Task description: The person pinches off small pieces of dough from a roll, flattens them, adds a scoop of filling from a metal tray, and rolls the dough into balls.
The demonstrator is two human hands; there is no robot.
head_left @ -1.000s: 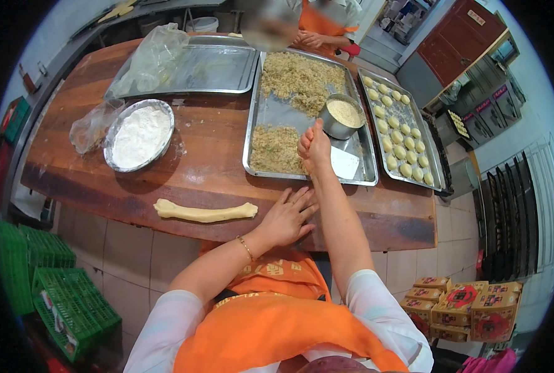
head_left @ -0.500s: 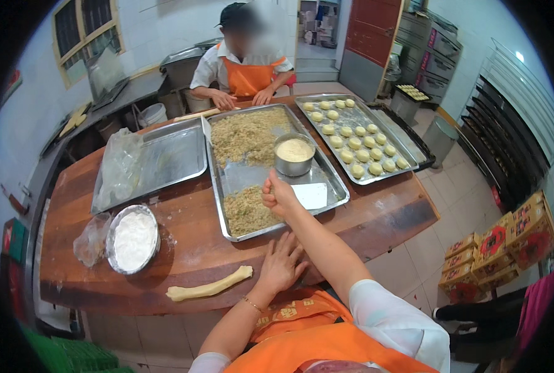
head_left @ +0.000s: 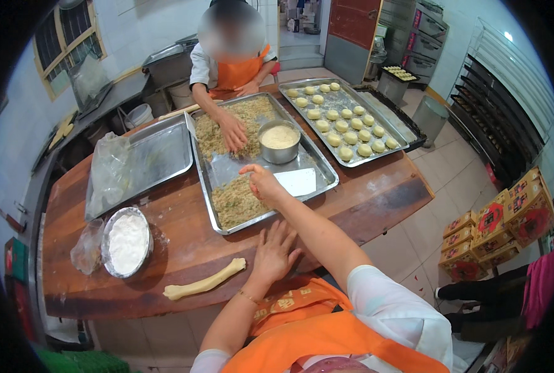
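Observation:
My left hand point(head_left: 274, 253) lies flat on the wooden table with its fingers spread, holding nothing. To its left rests a pale dough rope point(head_left: 205, 280). My right hand point(head_left: 263, 185) hovers over the near part of a metal tray point(head_left: 225, 166), fingers curled in; whether they hold anything is hidden. Crumbly yellow-green filling point(head_left: 236, 203) sits just below and left of it. Beyond that hand, a round metal pot point(head_left: 279, 155) of pale yellow crumbs stands in the tray, and a white flat scraper point(head_left: 297, 182) lies at its right. A co-worker's hand point(head_left: 232, 132) reaches into the far filling.
On the left are a bowl of white flour point(head_left: 127, 241), a clear plastic bag point(head_left: 89, 247) and a metal tray point(head_left: 158, 154) with a plastic bag on it. At the right, a tray point(head_left: 381, 127) bears rows of round dough pieces. Printed boxes point(head_left: 489, 219) stand on the floor.
The co-worker's hand has come forward from the far table edge into the filling. My right hand has drawn slightly away from the pot, toward the near filling. My left hand stays flat.

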